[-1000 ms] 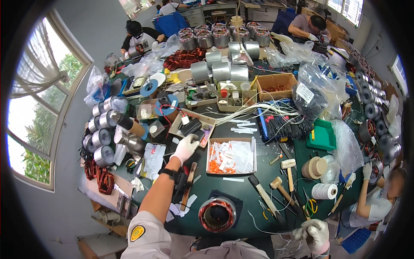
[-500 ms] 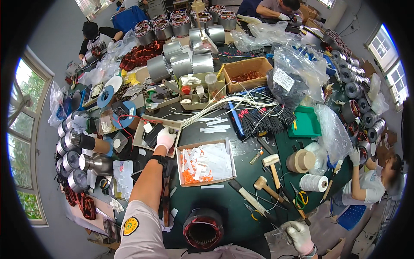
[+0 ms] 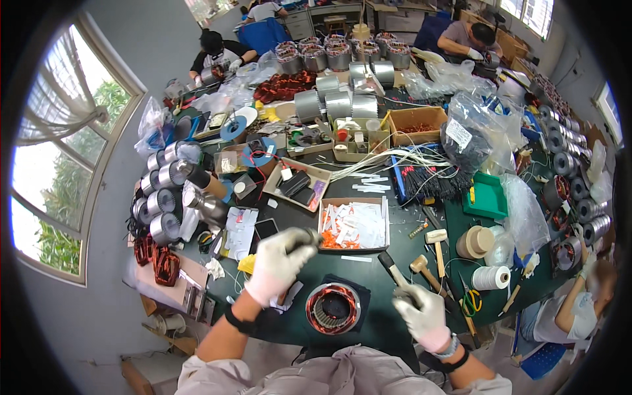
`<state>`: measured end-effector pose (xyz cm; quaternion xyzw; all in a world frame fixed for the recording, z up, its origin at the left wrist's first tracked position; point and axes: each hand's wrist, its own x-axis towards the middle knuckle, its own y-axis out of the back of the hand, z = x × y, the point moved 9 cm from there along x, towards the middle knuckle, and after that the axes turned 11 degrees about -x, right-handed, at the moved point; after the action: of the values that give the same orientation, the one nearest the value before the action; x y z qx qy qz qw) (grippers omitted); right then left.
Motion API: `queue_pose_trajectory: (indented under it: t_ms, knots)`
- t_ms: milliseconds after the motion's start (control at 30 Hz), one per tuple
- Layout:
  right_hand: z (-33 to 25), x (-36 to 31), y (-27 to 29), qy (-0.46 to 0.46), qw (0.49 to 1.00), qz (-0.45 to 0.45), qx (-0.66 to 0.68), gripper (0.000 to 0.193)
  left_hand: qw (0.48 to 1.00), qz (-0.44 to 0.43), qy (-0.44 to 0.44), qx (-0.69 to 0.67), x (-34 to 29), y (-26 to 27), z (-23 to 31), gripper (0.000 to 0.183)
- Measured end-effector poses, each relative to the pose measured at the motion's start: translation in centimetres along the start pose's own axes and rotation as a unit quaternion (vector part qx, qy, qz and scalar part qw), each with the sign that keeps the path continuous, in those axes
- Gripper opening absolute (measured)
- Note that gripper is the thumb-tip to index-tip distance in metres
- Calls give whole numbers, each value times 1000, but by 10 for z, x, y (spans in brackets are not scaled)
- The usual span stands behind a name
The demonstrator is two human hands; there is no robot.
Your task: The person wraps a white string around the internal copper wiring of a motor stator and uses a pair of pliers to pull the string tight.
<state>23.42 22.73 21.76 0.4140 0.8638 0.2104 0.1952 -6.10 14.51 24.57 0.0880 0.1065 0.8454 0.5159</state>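
Two gloved hands work over a motor stator (image 3: 333,308) that lies flat on a dark mat at the near edge of the green table (image 3: 395,217), its copper windings facing up. The left hand (image 3: 280,260), above and left of the stator, is closed around a small dark object that cannot be identified. The right hand (image 3: 421,313) is curled near the handle of a black-handled tool (image 3: 394,268) to the stator's right; whether it grips it cannot be told. A cardboard box of white and orange slips (image 3: 353,224) sits just beyond. Good practice, as judged here: keep the stator steady and handle the windings gently.
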Motion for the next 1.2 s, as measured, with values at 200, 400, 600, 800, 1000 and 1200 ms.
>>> queue_pose_trajectory:
  t_ms: [200, 400, 600, 800, 1000, 1200]
  knots:
    - [-93, -37, -38, 272, 961, -5, -40, 22, 993, 34, 60, -93, -122, -52, 33, 17]
    - [-81, -70, -42, 285, 958, -5, -20, 16, 979, 110, 48, -165, -173, -75, 24, 13]
    - [-89, -101, -38, 387, 915, 5, -109, 9, 960, -1, 131, -248, -181, -90, 31, 15]
    - [-72, -100, -24, 242, 968, 61, 29, 17, 953, -38, 65, -294, -178, -87, 35, 69]
    - [-43, -98, -68, 15, 972, -157, 173, 23, 873, -4, 91, -479, -174, -107, 23, 65]
    - [-106, -138, -35, 454, 884, -75, -88, 39, 998, -55, 26, -4, -183, -93, 24, 24]
